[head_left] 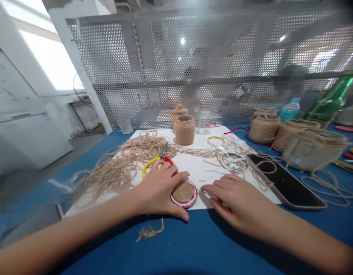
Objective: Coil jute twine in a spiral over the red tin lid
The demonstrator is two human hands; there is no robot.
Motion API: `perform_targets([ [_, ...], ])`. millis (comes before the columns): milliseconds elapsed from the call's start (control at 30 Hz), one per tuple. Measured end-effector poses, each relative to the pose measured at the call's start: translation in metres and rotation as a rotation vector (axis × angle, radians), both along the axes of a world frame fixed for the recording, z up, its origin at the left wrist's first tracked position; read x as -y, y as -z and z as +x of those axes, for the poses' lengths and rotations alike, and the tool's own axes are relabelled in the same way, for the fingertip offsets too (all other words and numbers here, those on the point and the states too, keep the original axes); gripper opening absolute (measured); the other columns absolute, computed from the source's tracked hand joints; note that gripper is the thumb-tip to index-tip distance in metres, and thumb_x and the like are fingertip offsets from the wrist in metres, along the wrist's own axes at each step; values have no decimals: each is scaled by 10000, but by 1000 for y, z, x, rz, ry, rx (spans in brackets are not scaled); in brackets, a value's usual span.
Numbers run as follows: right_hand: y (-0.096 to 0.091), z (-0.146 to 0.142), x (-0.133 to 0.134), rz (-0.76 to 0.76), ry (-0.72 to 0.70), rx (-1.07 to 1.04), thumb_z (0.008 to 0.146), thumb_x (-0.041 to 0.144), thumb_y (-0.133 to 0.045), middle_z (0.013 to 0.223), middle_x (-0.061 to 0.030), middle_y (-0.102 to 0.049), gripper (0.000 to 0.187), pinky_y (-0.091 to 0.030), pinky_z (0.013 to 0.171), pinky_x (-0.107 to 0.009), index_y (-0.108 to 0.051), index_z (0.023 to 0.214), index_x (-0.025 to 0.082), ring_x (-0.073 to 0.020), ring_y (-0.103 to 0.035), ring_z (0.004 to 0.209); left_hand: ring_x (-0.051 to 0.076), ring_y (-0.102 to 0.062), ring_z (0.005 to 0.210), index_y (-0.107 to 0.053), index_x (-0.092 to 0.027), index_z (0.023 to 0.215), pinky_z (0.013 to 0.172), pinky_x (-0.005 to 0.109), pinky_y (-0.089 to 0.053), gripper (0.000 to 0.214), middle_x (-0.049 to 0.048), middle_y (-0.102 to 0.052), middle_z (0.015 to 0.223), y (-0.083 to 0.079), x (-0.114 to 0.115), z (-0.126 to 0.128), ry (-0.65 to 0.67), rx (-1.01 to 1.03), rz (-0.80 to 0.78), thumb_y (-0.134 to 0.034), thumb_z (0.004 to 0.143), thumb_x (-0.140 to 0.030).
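My left hand [162,187] rests over a round disc [183,192] with a tan twine centre and a red-and-white rim, its thumb and fingers gripping the edges. Close to the disc's right side, my right hand [233,196] has its fingertips closed on a thin strand of twine [204,191] leading toward the rim. Scissors [150,165] with yellow and red handles lie just beyond my left fingers, partly covered by them. A large loose heap of twine [119,168] spreads to the left over white paper [190,162].
Twine-wrapped jars [185,130] stand at the back, beside a glass jar [204,122]. On the right are a phone [288,183], more wrapped jars [264,128] and a green bottle [328,101]. A twine scrap [150,231] lies near the front. A perforated metal screen [165,68] rises behind.
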State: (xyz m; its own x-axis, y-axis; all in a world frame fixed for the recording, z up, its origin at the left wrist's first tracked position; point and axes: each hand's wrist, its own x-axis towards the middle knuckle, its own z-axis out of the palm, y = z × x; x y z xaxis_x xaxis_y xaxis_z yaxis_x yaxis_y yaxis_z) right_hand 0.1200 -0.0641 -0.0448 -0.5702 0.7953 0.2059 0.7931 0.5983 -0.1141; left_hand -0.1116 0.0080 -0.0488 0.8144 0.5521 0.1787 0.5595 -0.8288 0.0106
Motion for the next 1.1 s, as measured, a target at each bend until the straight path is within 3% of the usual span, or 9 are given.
perform_targets([
  [200, 2, -2, 3, 24, -13, 42, 896, 169, -399, 801, -29, -615, 232, -340, 727, -325, -590, 1024, 197, -176, -544, 757, 281, -485, 940, -501, -238, 1213, 905, 483, -264, 822, 70, -555, 957, -4, 4, 1, 8, -15, 0, -513, 616, -804],
  [367, 5, -5, 3, 31, -28, 41, 908, 183, -386, 803, -28, -610, 259, -336, 724, -323, -562, 1097, 198, -176, -544, 752, 272, -488, 961, -482, -219, 1216, 910, 456, -268, 803, 85, -556, 1034, 1, 5, 4, 32, 67, 5, -524, 644, -782],
  [633, 6, -6, 3, 3, -32, 29, 913, 174, -373, 818, -26, -622, 259, -339, 733, -332, -575, 1072, 203, -183, -555, 773, 282, -487, 1004, -457, -225, 1247, 955, 473, -236, 779, 82, -555, 1080, -3, 10, 4, 54, 82, -92, -569, 659, -724],
  [767, 6, -3, 4, 10, -25, 48, 902, 155, -385, 821, -26, -623, 256, -341, 727, -333, -583, 1057, 201, -184, -552, 768, 263, -474, 1014, -437, -210, 1273, 943, 441, -265, 673, 84, -543, 1089, -12, 13, 3, 106, 52, -102, -624, 694, -498],
  [900, 5, -2, 3, 13, -30, 45, 896, 136, -383, 832, -28, -625, 284, -349, 721, -331, -580, 1091, 196, -185, -555, 771, 251, -474, 1024, -408, -182, 1301, 956, 424, -272, 690, 90, -528, 1119, -14, 12, 3, 116, 14, -100, -589, 644, -284],
  [1100, 6, 0, 2, 24, 9, 37, 892, 140, -382, 851, -43, -627, 274, -366, 707, -336, -597, 1058, 174, -199, -562, 783, 254, -473, 1016, -402, -184, 1303, 947, 425, -277, 637, 97, -525, 1116, -12, 10, 3, 115, 10, -100, -570, 708, -338],
])
